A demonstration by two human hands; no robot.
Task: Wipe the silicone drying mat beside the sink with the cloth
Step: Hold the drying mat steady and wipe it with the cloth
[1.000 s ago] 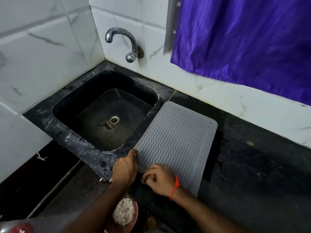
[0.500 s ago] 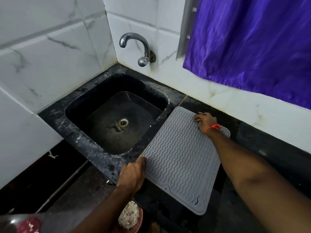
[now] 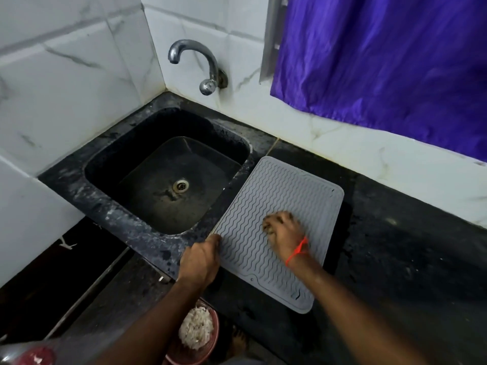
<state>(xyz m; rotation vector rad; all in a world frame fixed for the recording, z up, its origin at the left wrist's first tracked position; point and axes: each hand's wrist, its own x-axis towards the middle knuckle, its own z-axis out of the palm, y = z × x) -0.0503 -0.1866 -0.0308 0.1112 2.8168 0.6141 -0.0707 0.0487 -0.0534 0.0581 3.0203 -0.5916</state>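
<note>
The grey silicone drying mat (image 3: 279,206) with wavy ridges lies on the black counter, right of the sink (image 3: 168,180). My right hand (image 3: 283,230), blurred by motion and with a red thread at the wrist, rests on the mat's middle with curled fingers. They are bunched over a dark scrap of cloth (image 3: 269,228) that is mostly hidden. My left hand (image 3: 201,262) sits at the mat's near left corner and pinches its edge by the sink's rim.
A chrome tap (image 3: 205,72) juts from the tiled wall behind the sink. A purple curtain (image 3: 382,61) hangs at the back right. Black counter (image 3: 408,246) stretches right of the mat. Below the counter edge stands a red bowl of white scraps (image 3: 196,330).
My right hand swept from the mat's near edge to its far edge and has come back to the middle. The left hand has stayed at the near left corner.
</note>
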